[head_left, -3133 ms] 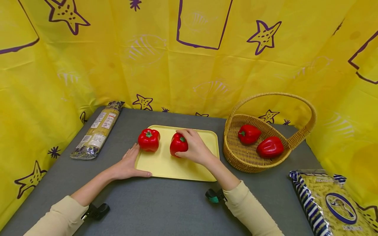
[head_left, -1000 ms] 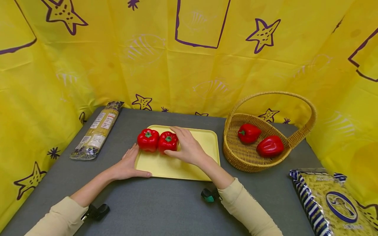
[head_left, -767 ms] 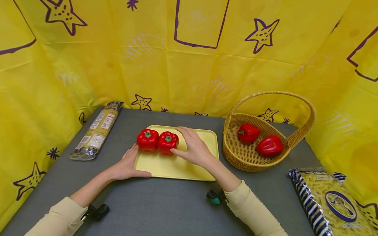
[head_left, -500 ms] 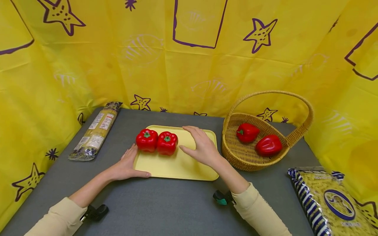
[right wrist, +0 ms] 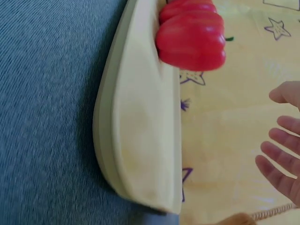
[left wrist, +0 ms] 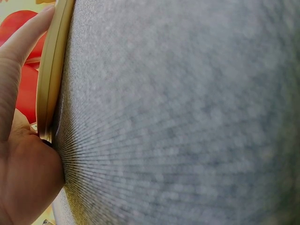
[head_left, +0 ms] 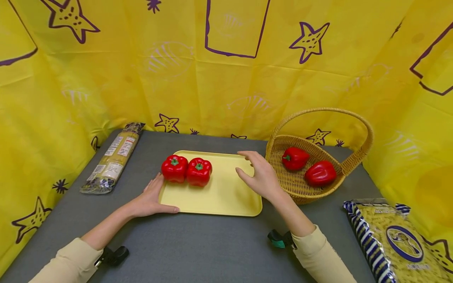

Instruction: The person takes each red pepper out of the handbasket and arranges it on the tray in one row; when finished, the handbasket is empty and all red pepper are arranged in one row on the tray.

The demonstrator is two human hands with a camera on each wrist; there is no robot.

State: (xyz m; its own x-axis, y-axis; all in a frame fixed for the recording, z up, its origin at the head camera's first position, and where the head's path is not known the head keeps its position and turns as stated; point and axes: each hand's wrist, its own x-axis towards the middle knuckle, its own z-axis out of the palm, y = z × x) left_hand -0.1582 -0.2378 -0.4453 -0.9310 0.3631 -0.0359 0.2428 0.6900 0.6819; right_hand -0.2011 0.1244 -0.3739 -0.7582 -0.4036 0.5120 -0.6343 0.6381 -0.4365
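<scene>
Two red bell peppers, one [head_left: 174, 169] at the left and another [head_left: 199, 173] beside it, stand upright with green stems up on a pale yellow tray [head_left: 226, 196]. My left hand [head_left: 150, 200] touches the tray's front left corner, thumb along the front edge and fingers by the left side; the left wrist view shows the tray rim [left wrist: 52, 75] against it. Above the tray's right part hovers my right hand [head_left: 260, 179], fingers spread apart and holding nothing. In the right wrist view, the nearer pepper [right wrist: 192, 40] is well away from that hand.
A wicker basket [head_left: 355, 160] with a tall handle stands right of the tray, holding two more red peppers, one [head_left: 295, 158] behind another [head_left: 320, 173]. A long pasta packet [head_left: 115, 159] lies at left, and a bag of short pasta [head_left: 400, 236] at front right. Yellow curtain [head_left: 230, 82] surrounds the table.
My right hand moved a pepper left until it stood beside the first, let go of it, then drew away rightward toward the basket. The left hand stayed at the tray corner.
</scene>
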